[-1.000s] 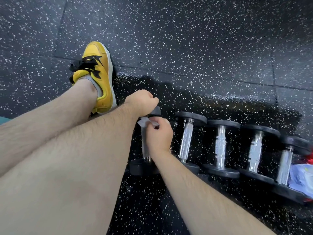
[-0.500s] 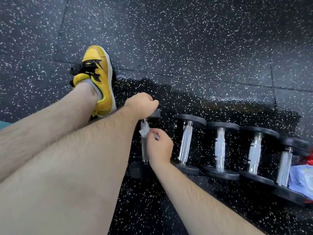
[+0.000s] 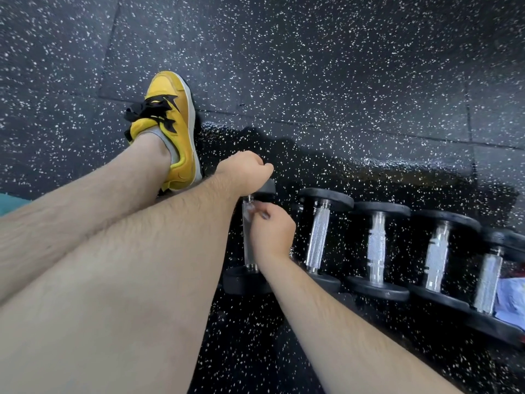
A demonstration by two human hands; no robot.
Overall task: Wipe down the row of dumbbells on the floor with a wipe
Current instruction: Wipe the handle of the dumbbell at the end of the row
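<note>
Several black dumbbells with knurled chrome handles lie in a row on the speckled black floor. On the leftmost dumbbell (image 3: 247, 245), my left hand (image 3: 244, 173) grips the far head from above. My right hand (image 3: 271, 233) curls round its chrome handle near the far end, holding a small pale wipe (image 3: 251, 209) against the metal; only a corner of the wipe shows. The neighbouring dumbbell (image 3: 319, 237) and the others stretch away to the right.
My bare leg and yellow shoe (image 3: 170, 129) lie left of the row. A pale blue packet (image 3: 511, 297) sits at the right edge by the last dumbbell (image 3: 488, 280). Speckled rubber floor tiles (image 3: 312, 66) extend beyond the row.
My right hand has slid a little along the handle with the wipe, and less of the wipe shows now. My left hand keeps its hold on the far head.
</note>
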